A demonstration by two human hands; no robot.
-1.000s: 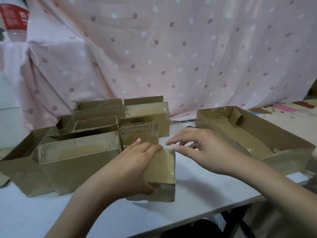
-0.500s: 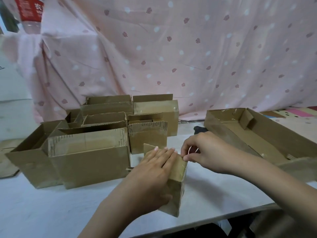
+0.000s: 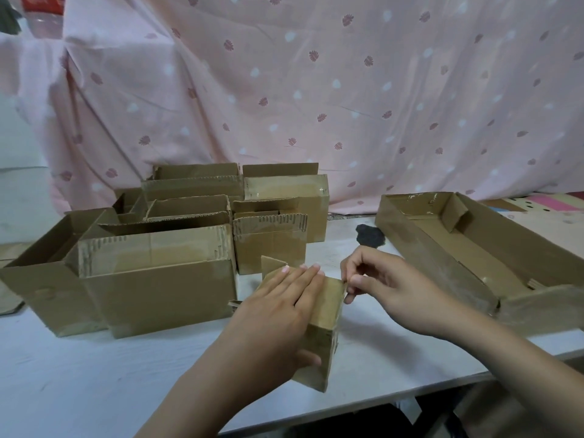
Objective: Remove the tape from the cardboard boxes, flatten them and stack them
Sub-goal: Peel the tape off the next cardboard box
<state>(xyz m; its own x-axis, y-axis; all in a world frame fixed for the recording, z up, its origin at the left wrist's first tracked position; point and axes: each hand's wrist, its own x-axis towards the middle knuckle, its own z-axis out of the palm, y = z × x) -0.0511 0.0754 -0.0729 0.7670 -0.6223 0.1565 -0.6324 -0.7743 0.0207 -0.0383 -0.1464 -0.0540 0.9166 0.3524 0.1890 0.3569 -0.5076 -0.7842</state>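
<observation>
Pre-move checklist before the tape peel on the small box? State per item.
1. Left hand steadies the small box, fingers flat on top, thumb on the near face: ok.
2. Right hand has a pinch grip at the box's top right edge: ok.
3. Tape end actually lifted between the fingertips: cannot tell, too small.
4. Space to the right for the pull, before the long open box: ok.
5. Small box stands on the table, inside its front edge: ok.
6. Flattened stack started: cannot tell, none in view.
</observation>
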